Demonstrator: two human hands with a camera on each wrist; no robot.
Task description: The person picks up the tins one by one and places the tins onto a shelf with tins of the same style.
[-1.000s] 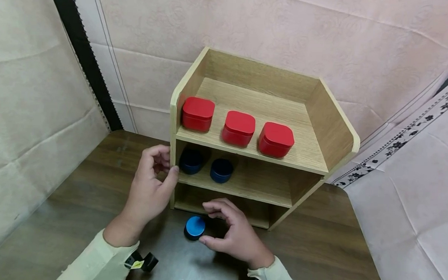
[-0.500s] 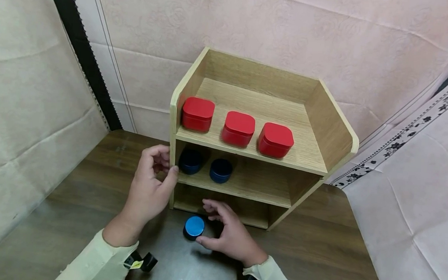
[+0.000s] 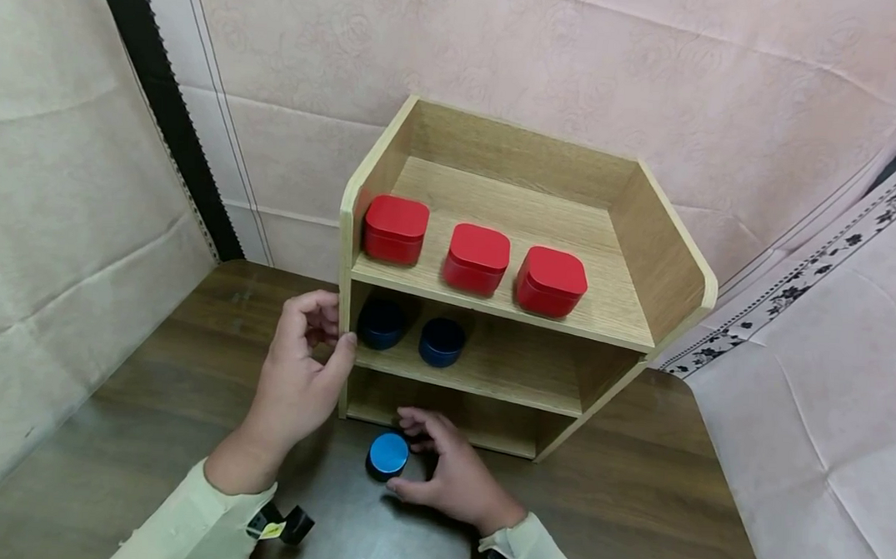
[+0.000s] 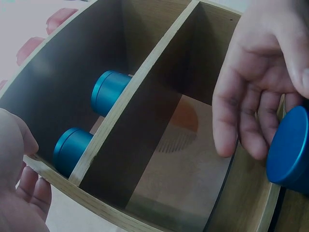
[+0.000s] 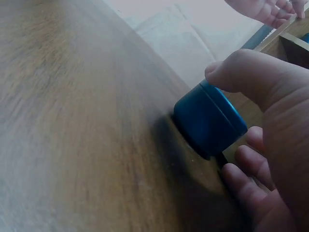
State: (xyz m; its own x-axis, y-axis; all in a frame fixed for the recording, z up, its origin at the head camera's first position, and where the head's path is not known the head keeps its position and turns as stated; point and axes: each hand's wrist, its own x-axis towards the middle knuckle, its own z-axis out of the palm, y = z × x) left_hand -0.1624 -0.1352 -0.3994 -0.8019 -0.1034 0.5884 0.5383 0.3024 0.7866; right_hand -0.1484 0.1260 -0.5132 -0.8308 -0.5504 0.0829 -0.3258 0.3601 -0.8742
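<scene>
A round blue tin (image 3: pixel 389 454) stands on the table in front of a small wooden shelf (image 3: pixel 610 345). My right hand (image 3: pixel 458 472) is at its right side, fingers loosely bent and spread from the thumb. The right wrist view has the thumb at the edge of the blue tin (image 5: pixel 207 118) and the fingertips a little apart from its other side. My left hand (image 3: pixel 301 373) grips the shelf's left side panel, thumb at its front edge. Two more round blue tins, one at the left (image 3: pixel 382 322) and one beside it (image 3: pixel 442 342), sit on the middle level.
On the top level are three red square tins: left (image 3: pixel 396 229), middle (image 3: pixel 476 260) and right (image 3: pixel 551 281). The bottom level of the shelf is partly hidden behind my right hand. Pale cloth (image 3: pixel 533 58) hangs behind and at both sides of the wooden table (image 3: pixel 657 489).
My right hand has moved slightly left, its thumb and fingers coming closer around the blue tin on the table. My left hand has stayed at the shelf's side panel.
</scene>
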